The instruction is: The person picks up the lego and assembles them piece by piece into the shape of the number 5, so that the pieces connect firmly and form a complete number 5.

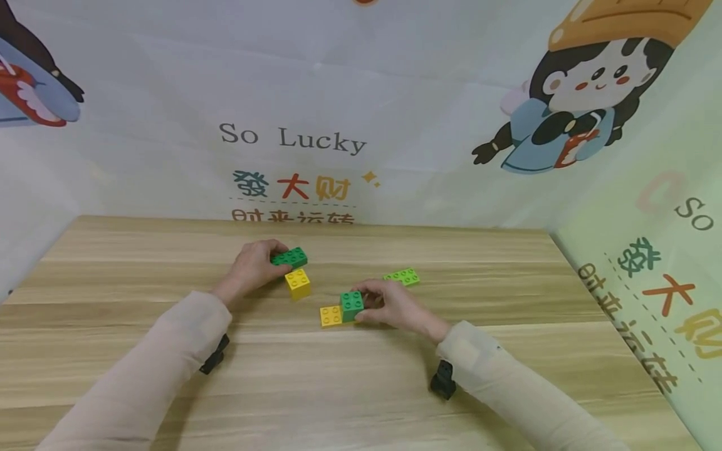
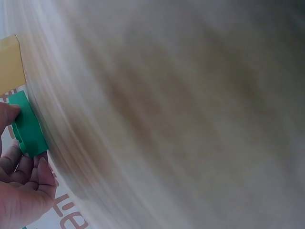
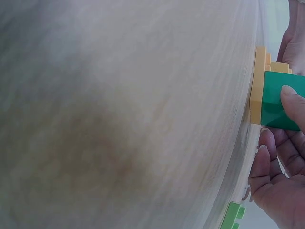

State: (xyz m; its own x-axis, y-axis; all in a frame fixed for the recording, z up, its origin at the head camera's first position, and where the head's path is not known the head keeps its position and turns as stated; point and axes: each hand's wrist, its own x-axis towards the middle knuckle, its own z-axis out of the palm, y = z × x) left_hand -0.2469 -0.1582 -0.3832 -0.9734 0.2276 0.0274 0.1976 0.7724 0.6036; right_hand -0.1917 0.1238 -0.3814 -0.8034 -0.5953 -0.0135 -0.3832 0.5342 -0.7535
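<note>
My left hand pinches a long dark green toy brick between thumb and fingers, seen edge-on in the left wrist view. Just in front of that brick stands a tall yellow brick. My right hand holds a square green brick, thumb on one side and fingers on the other. This green brick sits on the right part of a low yellow brick, whose left studs show. In the right wrist view, the green brick's face appears against the yellow one.
A lime green brick lies behind my right hand, partly hidden by it. The bricks are on a wood-grain table. A printed cloth wall rises behind the table, and another stands along its right side.
</note>
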